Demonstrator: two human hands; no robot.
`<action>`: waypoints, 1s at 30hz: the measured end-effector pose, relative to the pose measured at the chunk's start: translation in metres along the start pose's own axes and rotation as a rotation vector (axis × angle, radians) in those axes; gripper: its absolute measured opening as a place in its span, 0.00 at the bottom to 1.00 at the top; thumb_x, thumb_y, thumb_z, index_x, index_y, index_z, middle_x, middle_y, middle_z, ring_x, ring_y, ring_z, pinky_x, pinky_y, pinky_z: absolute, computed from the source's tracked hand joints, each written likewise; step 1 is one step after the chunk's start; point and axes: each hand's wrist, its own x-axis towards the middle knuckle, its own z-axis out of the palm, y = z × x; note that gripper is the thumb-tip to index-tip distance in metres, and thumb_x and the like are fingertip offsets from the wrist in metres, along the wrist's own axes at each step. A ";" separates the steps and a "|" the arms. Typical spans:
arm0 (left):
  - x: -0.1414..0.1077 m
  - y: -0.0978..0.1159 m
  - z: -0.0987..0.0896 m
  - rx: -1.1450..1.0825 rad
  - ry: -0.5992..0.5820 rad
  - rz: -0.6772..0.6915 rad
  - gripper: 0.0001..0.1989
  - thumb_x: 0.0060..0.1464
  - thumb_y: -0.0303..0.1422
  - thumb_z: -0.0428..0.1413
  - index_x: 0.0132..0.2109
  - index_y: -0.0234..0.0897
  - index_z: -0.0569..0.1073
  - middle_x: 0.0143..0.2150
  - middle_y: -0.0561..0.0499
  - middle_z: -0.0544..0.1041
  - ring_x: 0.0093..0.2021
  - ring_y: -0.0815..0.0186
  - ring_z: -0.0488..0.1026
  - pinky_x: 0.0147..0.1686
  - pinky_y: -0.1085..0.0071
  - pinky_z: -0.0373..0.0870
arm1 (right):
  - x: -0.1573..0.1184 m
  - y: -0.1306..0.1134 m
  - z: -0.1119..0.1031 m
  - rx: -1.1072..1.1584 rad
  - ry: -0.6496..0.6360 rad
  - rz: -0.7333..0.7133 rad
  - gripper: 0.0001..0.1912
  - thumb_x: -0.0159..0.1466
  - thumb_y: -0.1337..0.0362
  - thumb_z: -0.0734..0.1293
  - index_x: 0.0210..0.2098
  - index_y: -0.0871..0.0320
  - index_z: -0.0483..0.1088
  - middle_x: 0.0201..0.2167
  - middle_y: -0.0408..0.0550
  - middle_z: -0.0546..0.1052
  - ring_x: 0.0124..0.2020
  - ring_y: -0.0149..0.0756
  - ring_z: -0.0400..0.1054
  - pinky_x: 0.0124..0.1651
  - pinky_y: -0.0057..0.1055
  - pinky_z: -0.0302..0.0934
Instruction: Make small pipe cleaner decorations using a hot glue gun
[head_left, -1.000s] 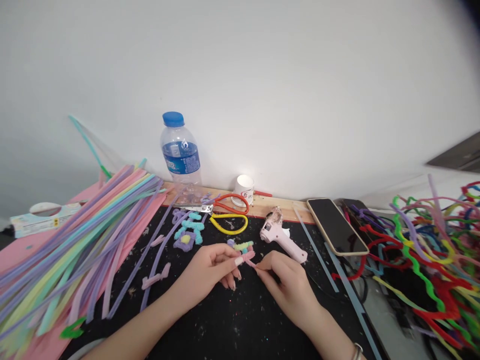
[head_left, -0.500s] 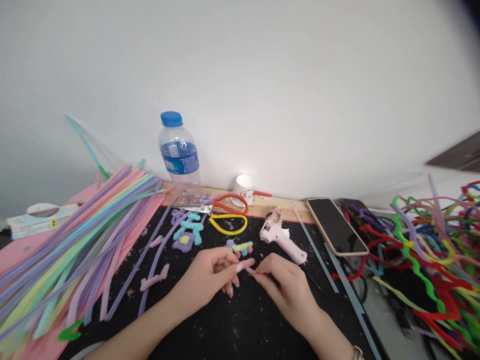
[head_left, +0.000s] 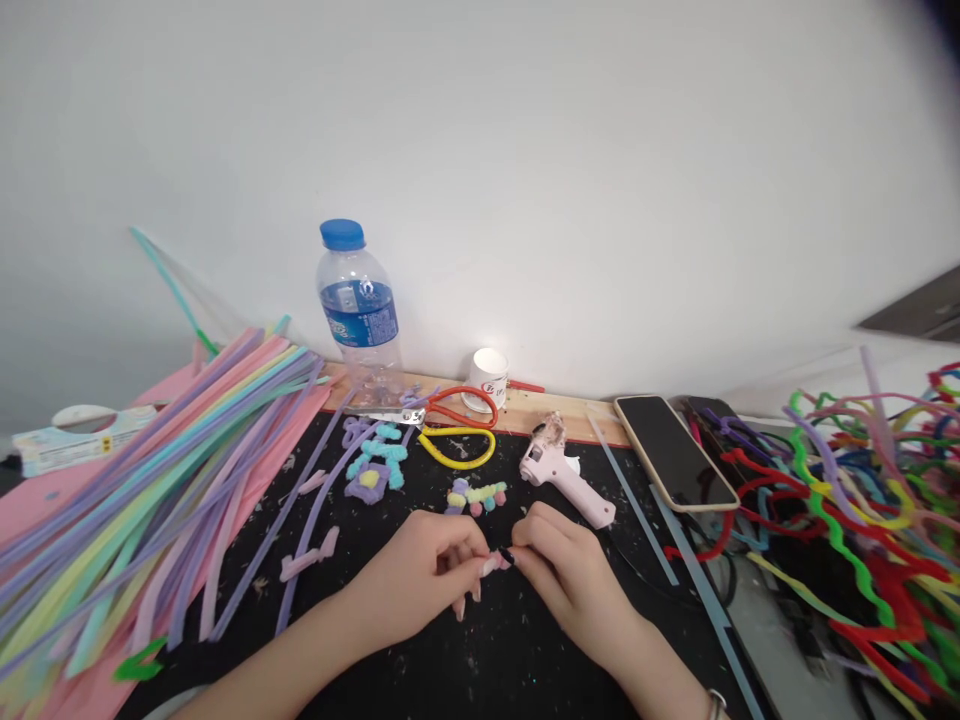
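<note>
Low in the middle of the black mat [head_left: 480, 660], my left hand [head_left: 431, 575] pinches a small pink fuzzy piece [head_left: 495, 562]. My right hand [head_left: 566, 570] closes its thumb and forefinger on the right end of the same piece, so the fingertips of both hands nearly meet. Just beyond them lies a small multicoloured fuzzy piece [head_left: 484, 496]. A pink glue gun [head_left: 566, 475] rests past my right hand. Scissors [head_left: 459, 432] with red and yellow handles lie farther back, beside a teal and purple fuzzy figure [head_left: 375, 465].
Pastel pipe cleaners [head_left: 172, 480] cover the left side. Along the back stand a plastic bottle [head_left: 360, 310] and a paper cup [head_left: 490, 375]. To the right are a phone [head_left: 675, 452], clear glue sticks [head_left: 701, 590] and tangled bright pipe cleaners [head_left: 862, 520].
Both hands have moved slightly down towards me with the pink piece. Less of the piece shows between the fingers, and more of the multicoloured piece is uncovered.
</note>
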 end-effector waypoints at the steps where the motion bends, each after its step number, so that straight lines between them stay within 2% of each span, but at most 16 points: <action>1: 0.000 0.000 0.000 0.011 -0.005 0.001 0.11 0.55 0.36 0.53 0.29 0.33 0.71 0.23 0.53 0.73 0.20 0.70 0.70 0.22 0.76 0.66 | 0.000 0.000 0.000 0.002 -0.004 -0.001 0.08 0.66 0.69 0.57 0.31 0.57 0.64 0.27 0.43 0.64 0.26 0.31 0.60 0.28 0.27 0.55; 9: -0.004 0.003 0.001 0.053 -0.045 0.019 0.12 0.55 0.37 0.52 0.30 0.34 0.72 0.22 0.54 0.73 0.20 0.70 0.70 0.22 0.77 0.66 | 0.001 -0.001 0.001 0.024 -0.010 0.019 0.09 0.66 0.70 0.57 0.30 0.57 0.62 0.26 0.42 0.64 0.26 0.31 0.60 0.28 0.27 0.54; 15: -0.004 0.004 0.000 0.080 -0.059 0.065 0.08 0.54 0.31 0.51 0.30 0.34 0.73 0.22 0.54 0.73 0.20 0.71 0.71 0.23 0.78 0.66 | 0.001 -0.002 0.001 0.028 -0.014 0.034 0.09 0.65 0.71 0.57 0.29 0.57 0.61 0.26 0.42 0.64 0.26 0.31 0.60 0.28 0.27 0.55; 19: -0.004 0.005 0.000 0.097 -0.061 0.075 0.10 0.55 0.33 0.52 0.30 0.34 0.73 0.23 0.54 0.73 0.20 0.71 0.70 0.23 0.79 0.66 | 0.002 -0.002 0.000 0.041 -0.021 0.053 0.10 0.65 0.71 0.57 0.28 0.57 0.60 0.26 0.42 0.64 0.27 0.31 0.60 0.28 0.27 0.55; 30: -0.006 0.005 0.001 0.001 -0.075 0.048 0.09 0.54 0.33 0.52 0.30 0.34 0.74 0.23 0.53 0.74 0.20 0.72 0.70 0.22 0.78 0.66 | 0.003 -0.001 0.000 0.059 -0.016 0.081 0.11 0.64 0.72 0.57 0.26 0.57 0.61 0.25 0.42 0.65 0.26 0.31 0.62 0.27 0.26 0.56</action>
